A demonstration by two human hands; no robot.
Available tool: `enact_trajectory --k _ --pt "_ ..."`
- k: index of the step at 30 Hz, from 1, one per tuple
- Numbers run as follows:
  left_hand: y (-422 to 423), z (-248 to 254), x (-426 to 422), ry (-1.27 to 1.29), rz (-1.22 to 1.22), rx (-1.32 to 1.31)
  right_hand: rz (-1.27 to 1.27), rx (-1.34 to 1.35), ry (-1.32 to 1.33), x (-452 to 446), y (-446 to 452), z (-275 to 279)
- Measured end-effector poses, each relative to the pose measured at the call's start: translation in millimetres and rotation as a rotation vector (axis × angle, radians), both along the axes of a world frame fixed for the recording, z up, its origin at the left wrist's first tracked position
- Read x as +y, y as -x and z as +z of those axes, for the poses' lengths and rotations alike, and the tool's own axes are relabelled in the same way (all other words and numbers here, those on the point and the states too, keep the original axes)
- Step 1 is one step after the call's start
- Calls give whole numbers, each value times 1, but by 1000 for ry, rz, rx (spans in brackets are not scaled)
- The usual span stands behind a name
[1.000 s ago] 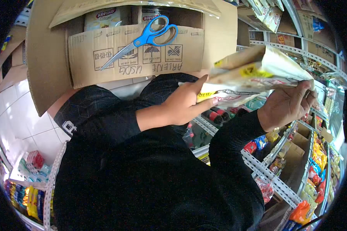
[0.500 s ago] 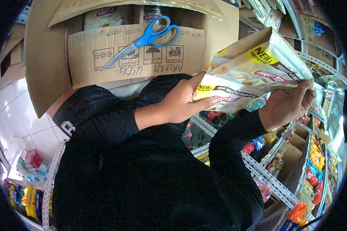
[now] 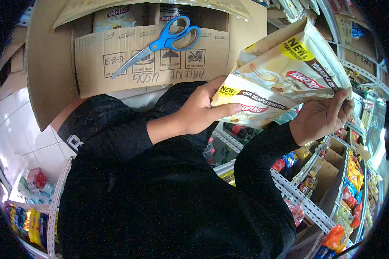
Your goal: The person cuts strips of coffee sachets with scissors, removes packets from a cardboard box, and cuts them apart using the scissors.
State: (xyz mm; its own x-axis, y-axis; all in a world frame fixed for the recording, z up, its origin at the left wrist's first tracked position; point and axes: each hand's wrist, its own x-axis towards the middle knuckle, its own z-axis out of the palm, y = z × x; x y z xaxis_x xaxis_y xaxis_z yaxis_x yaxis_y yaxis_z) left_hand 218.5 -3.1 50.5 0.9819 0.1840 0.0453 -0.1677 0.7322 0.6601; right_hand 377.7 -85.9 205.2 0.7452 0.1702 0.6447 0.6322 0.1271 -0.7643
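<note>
Two joined-looking cream Kopiko coffee packs [image 3: 268, 77] are held up on the right, labels facing me; whether they are joined is unclear. My left hand [image 3: 203, 108] grips their lower left end, thumb across the front. The fingers of my right hand [image 3: 326, 114] pinch the lower right corner. Blue-handled scissors [image 3: 160, 45] lie on the front flap of an open cardboard box [image 3: 88, 64], blades pointing down-left. Inside the box, more Kopiko packs [image 3: 119, 18] show behind the flap.
Metal shelves [image 3: 304, 200] with colourful snack packets [image 3: 354, 172] run along the right. Bottles and a red item [image 3: 36, 178] stand at the lower left, above yellow and blue packets [image 3: 39, 226]. White floor tiles [image 3: 28, 125] show left of my legs.
The packs have tilted up and opened out towards me, so their printed fronts now show. My left hand has shifted slightly left, while my right hand keeps its pinch.
</note>
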Motion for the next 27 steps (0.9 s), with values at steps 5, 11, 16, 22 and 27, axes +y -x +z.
enact_trajectory --k 5,11,16,22,27 --pt "-1 -5 2 153 -112 41 32 6 1 -4 -1 1" --pt "-3 -7 6 205 -150 60 14 6 13 0 0 0" --pt "-3 -10 4 163 -113 63 18 1 34 1 0 -2" --pt "-3 -11 2 71 -67 54 -2 -3 4 2 1 -5" --pt "-1 -18 -4 -5 -8 36 36 -14 12 -2 2 -4"
